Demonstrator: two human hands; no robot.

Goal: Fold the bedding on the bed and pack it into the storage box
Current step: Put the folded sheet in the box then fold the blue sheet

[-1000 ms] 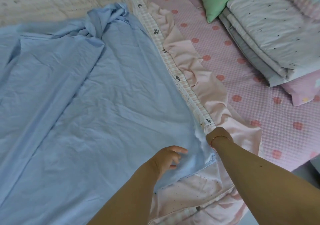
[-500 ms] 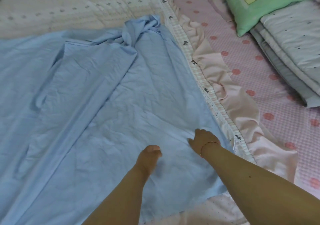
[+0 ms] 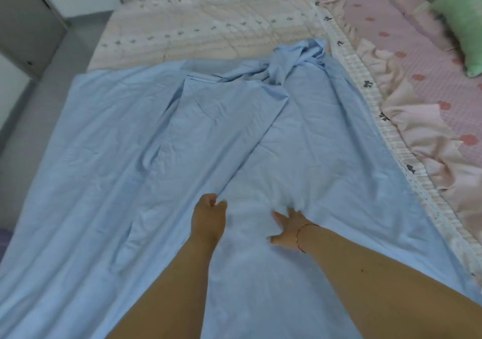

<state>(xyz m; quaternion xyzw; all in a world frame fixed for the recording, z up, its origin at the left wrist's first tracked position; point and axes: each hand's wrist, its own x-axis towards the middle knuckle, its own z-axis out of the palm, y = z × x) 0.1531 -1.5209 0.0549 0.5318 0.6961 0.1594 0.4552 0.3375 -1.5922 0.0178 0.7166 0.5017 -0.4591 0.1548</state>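
1. Two hands on the blue sheet (image 3: 130,169): right hand (image 3: 288,228) flat, fingers spread; left hand (image 3: 208,216) with fingers curled at a fold, grip unclear.
2. Sheet spread over the quilt (image 3: 208,25), bunched at its far end.
3. Green pillow (image 3: 464,23), far right.

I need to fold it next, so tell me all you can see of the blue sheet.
The blue sheet is thin, creased light-blue cloth, spread mostly flat over the quilt. Its far end is bunched and twisted, and a long fold runs down it. The left hand touches that fold; the right hand presses flat on it.
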